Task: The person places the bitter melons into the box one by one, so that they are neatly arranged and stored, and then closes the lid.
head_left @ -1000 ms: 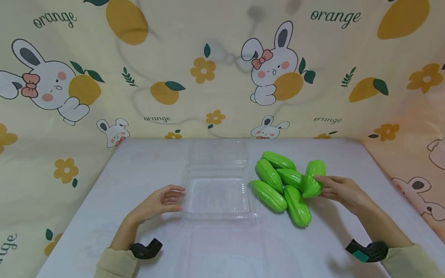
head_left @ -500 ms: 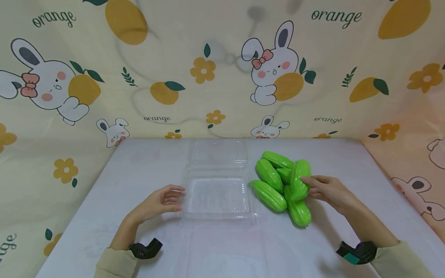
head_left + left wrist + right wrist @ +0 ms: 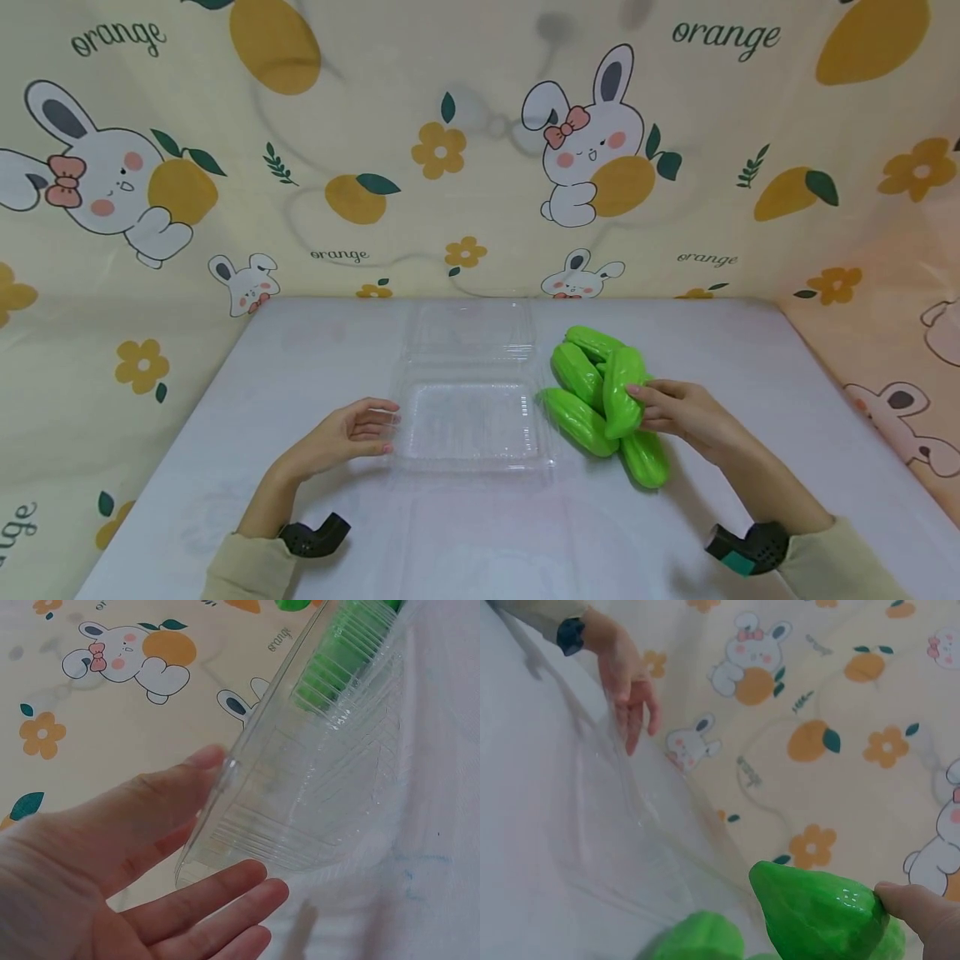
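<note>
**Green vegetable (image 3: 621,396) pinched above its pile**

Closest to my head camera, the pale, smooth table (image 3: 637,554) runs back between the two sleeves. The left hand (image 3: 345,435) is at the left edge of a clear plastic box (image 3: 472,425), its grip relaxed and spread; I cannot tell whether the fingers touch the rim. Across from it, the right hand (image 3: 688,415) has its grip pinching the vegetable by its right side, near the box's right edge. I read its long axis as running roughly near to far, the far end leaning slightly right and the narrow tip pointing to the near side. More green vegetables (image 3: 577,422) lie around and under it. Farther back lies the box's lid (image 3: 472,329). Beyond the table hangs a cream cloth (image 3: 480,50) printed with bunnies, oranges and flowers.
</note>
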`<state>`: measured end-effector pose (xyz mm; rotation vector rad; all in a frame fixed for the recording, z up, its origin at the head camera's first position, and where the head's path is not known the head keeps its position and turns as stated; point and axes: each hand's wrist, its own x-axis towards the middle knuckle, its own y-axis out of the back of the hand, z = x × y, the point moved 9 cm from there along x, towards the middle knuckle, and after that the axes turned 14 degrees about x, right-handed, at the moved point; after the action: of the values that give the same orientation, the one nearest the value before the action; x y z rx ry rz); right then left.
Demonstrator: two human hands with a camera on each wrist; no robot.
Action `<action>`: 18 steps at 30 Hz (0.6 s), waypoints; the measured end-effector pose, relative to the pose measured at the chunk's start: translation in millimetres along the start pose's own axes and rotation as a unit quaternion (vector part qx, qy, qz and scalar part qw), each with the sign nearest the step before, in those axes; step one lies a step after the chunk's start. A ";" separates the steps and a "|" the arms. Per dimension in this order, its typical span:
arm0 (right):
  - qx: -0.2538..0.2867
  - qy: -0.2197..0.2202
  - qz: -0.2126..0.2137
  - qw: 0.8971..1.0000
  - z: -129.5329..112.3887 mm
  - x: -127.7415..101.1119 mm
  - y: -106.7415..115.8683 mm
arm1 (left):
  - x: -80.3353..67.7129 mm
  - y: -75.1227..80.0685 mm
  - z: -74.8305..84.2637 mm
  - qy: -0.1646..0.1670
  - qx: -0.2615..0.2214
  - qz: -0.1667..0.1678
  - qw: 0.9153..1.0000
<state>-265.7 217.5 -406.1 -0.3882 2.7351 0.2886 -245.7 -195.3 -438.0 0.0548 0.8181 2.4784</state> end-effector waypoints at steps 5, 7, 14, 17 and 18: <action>0.012 0.002 -0.004 1.000 -2.9 2.0 -9.1 | 0.1 0.1 0.6 -0.003 0.001 0.001 1.000; 0.015 0.001 -0.006 1.000 -3.8 2.8 -12.7 | 0.0 0.2 0.7 -0.003 0.003 0.002 1.000; 0.025 -0.004 -0.010 1.000 -4.5 5.2 -22.0 | -0.4 0.0 0.9 -0.005 0.001 0.001 1.000; 0.024 -0.002 -0.014 1.000 -5.9 6.3 -25.9 | -0.6 -0.3 1.3 -0.007 -0.003 -0.001 1.000; 0.024 -0.002 -0.015 1.000 -6.7 6.7 -27.5 | -0.7 -0.3 1.3 -0.008 -0.004 -0.001 1.000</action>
<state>-265.6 188.5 -406.7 -0.4139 2.7242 0.2144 -244.7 -194.7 -437.0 0.0708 0.8023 2.4754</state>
